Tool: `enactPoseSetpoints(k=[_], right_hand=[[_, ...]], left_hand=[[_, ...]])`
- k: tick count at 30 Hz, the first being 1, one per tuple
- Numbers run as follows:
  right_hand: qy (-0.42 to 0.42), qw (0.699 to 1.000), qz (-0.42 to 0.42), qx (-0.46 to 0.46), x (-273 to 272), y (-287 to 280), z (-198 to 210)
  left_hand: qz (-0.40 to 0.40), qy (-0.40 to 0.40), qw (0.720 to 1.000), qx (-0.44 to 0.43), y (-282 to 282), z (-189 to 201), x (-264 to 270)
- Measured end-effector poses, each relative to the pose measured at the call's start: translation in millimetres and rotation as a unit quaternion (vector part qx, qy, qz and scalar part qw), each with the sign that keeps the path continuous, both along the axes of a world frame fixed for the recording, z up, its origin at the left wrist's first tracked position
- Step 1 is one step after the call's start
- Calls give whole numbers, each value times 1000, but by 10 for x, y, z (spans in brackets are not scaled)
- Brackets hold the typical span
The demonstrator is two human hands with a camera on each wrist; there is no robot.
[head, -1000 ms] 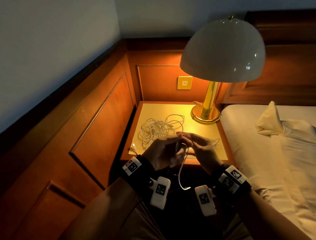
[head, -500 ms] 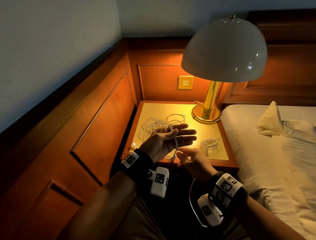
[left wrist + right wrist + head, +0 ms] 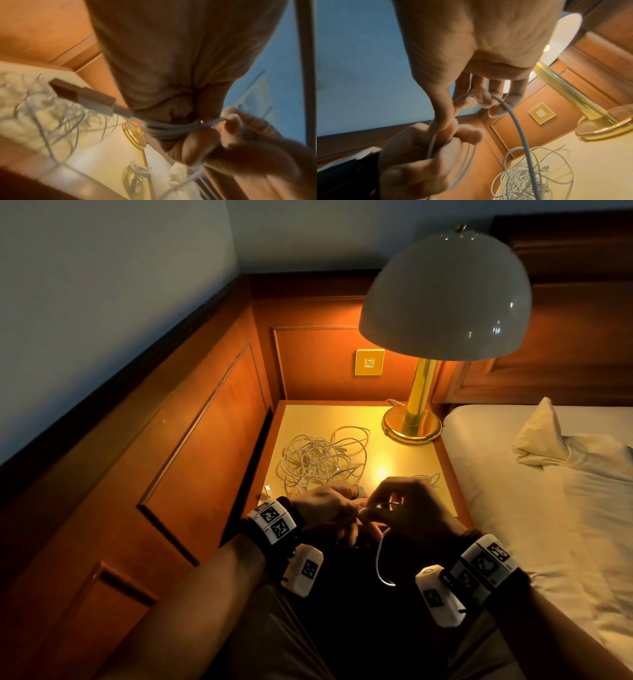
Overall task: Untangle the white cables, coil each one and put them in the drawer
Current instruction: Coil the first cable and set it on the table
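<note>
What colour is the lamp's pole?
Shiny gold, like its round base. The lamp pole shows best in the head view.

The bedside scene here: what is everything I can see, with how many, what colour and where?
Cable being coiled: one, white, held between both hands.
Tangled cables: one heap, white, middle of the nightstand.
Small coil: one, white, nightstand's right side, behind the right hand.
Nightstand: one, wooden, between wall panel and bed.
Lamp: one, pale dome shade, brass stem, nightstand's back right.
Wall switch: one, yellowish, behind nightstand.
Bed: one, white sheets, right.
Left hand: wraps the cable.
Right hand: pinches the cable.
</note>
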State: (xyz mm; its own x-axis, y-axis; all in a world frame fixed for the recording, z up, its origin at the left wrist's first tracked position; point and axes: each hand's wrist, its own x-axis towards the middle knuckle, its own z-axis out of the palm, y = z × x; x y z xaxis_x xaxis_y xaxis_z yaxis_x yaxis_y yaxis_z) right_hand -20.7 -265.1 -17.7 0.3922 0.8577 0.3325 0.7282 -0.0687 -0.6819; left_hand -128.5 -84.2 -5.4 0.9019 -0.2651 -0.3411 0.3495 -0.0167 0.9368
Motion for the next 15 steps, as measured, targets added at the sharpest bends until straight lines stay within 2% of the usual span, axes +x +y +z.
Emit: enactPoseSetpoints(k=[5, 8, 11, 13, 15], right_hand=[[39, 994, -23, 98, 126, 1, -27], [86, 989, -27, 120, 175, 20, -103], [151, 979, -28, 132, 118, 49, -135], [238, 959, -23, 155, 46, 57, -120], [372, 911, -8, 181, -33, 74, -130]], left_hand=[[81, 11, 979, -187, -57, -194, -77], [71, -21, 971, -229, -115, -198, -126], [34, -47, 972, -230, -165, -158, -122], [2, -64, 970, -234, -187, -116, -100], [-8, -75, 964, -254, -214, -71, -83]])
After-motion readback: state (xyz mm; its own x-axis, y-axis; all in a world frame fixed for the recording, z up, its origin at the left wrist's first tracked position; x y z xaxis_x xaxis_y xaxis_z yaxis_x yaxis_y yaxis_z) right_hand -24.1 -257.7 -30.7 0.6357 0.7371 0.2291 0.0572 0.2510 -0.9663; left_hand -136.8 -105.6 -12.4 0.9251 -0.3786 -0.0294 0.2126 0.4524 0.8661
